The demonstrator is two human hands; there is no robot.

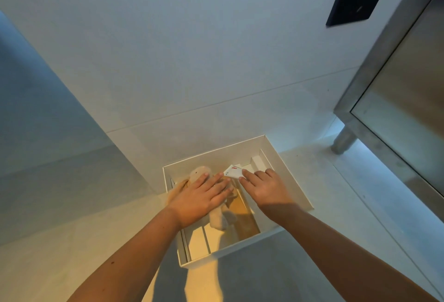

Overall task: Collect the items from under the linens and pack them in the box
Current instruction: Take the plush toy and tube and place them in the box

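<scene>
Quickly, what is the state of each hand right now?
Left hand: open, fingers straight, pressing on the plush toy in the box.
Right hand: closed, holding the small white packet.

Both arms are bare all the way down, with no cloth on the left forearm [134,249] or the right forearm [336,241]. They are slim and smooth. A small dark mole [112,262] sits on the left forearm. The left hand [199,196] and the right hand [264,189] are bare too, and the fingernails look short and plain. A band of shadow crosses the right wrist.
</scene>
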